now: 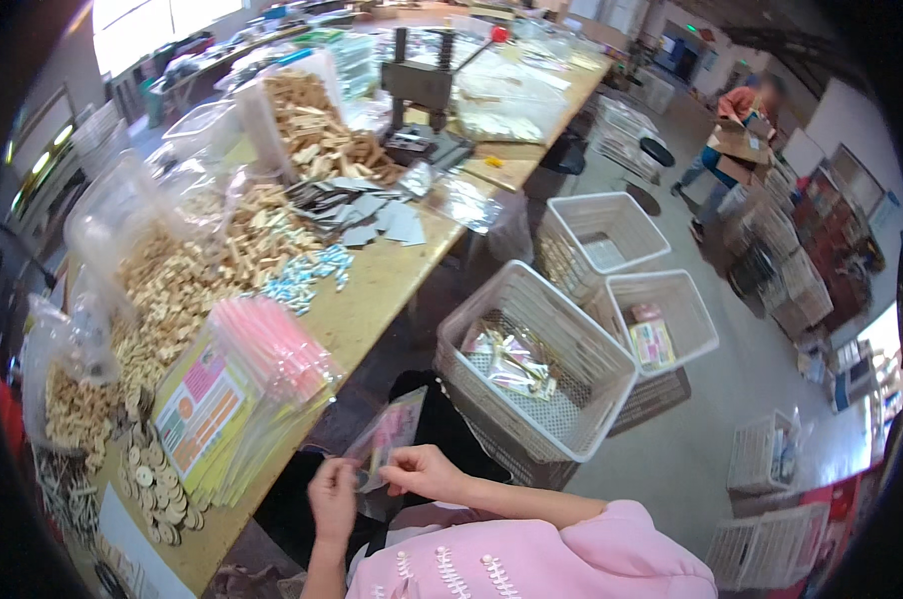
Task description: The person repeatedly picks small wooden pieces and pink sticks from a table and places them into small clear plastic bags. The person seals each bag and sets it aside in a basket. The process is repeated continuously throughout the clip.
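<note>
One clear plastic packet (400,424), above your lap (450,431) beside the counter (397,283): likely light, slippery and floppy, best held by its edges, your left hand (333,493) and right hand (424,472) pinching its near end, fingers (398,473) closed.

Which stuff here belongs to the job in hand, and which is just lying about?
Likely in the job:
clear packet, between left hand and right hand
packet stack
wooden pieces
round discs
nearest basket, packets inside

Apparently just lying about:
red-knobbed press
crates at lower right
</note>
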{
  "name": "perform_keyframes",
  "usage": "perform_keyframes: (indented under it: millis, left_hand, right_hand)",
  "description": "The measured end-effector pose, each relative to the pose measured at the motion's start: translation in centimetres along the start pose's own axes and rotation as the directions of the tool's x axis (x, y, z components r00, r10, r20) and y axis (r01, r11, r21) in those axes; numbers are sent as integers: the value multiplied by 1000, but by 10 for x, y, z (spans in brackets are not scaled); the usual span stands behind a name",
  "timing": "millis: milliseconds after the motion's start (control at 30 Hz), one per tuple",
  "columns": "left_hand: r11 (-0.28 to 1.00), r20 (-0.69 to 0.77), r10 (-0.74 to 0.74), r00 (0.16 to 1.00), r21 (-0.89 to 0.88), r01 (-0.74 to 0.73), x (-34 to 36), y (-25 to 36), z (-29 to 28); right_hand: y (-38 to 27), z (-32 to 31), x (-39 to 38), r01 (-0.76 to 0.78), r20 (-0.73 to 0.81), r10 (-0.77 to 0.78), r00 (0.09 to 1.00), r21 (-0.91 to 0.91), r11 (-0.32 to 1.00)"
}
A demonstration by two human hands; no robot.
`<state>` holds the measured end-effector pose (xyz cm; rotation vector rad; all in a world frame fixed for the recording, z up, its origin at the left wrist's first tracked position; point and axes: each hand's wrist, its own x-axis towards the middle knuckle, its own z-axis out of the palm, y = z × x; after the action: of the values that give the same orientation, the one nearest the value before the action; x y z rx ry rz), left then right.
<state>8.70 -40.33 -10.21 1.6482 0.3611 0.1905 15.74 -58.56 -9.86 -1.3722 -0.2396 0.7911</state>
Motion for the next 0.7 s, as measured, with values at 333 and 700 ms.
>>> perform_keyframes:
  millis: [333, 700]
  left_hand:
    - [941, 88, 74, 993, 324, -99, 1, 32, 0]
    - [827, 420, 72, 905, 482, -289, 23, 80, -11]
  right_hand:
    - [-57, -4, -24, 560, 361, -553, 751, -791, 245]
    - [-56, -65, -8, 534, 467, -536, 703, -845, -36]
